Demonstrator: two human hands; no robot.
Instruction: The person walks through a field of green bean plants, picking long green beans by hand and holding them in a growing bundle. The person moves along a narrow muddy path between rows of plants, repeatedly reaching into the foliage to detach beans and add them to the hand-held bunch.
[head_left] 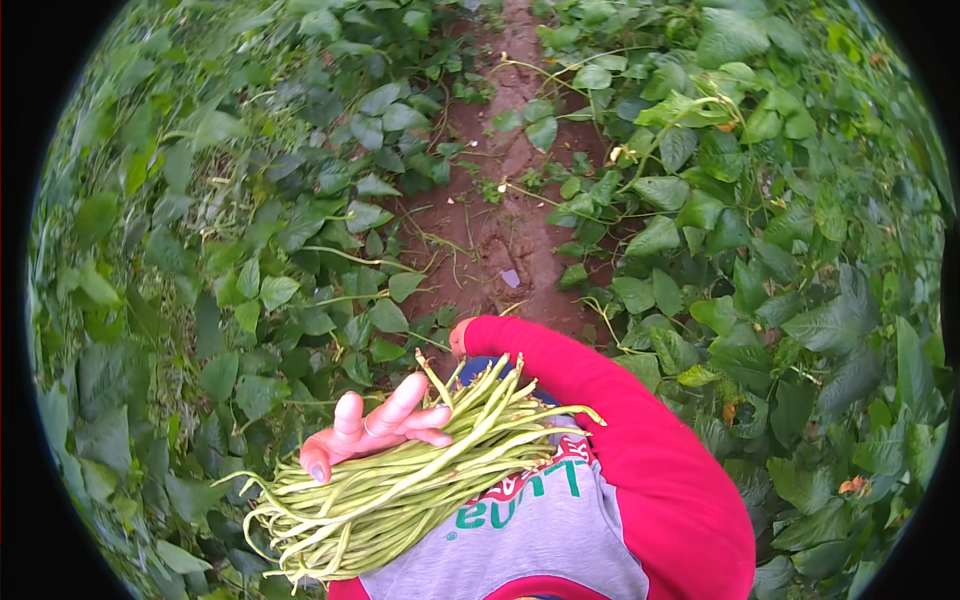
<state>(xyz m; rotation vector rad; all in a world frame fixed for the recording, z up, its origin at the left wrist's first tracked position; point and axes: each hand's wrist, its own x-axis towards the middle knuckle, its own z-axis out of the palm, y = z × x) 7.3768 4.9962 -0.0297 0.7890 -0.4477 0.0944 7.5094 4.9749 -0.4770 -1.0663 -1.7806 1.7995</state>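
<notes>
A big bundle of long green beans (400,480) lies across my front, against the grey shirt. At its upper left edge is my left hand (385,425), with its fingers stretched apart and a ring on one of them. The left forearm is hidden by the beans, which seem cradled against my body. My right arm reaches forward in a red sleeve (610,410). Only a sliver of my right hand (459,337) shows past the cuff, just beyond the far end of the bundle. Its fingers are out of sight, so what it touches cannot be seen.
A narrow path of reddish-brown soil (500,225) runs ahead. Dense leafy bean plants stand on its left (260,290) and right (730,230), with vines trailing over the edges. A small pale scrap (511,278) lies on the path.
</notes>
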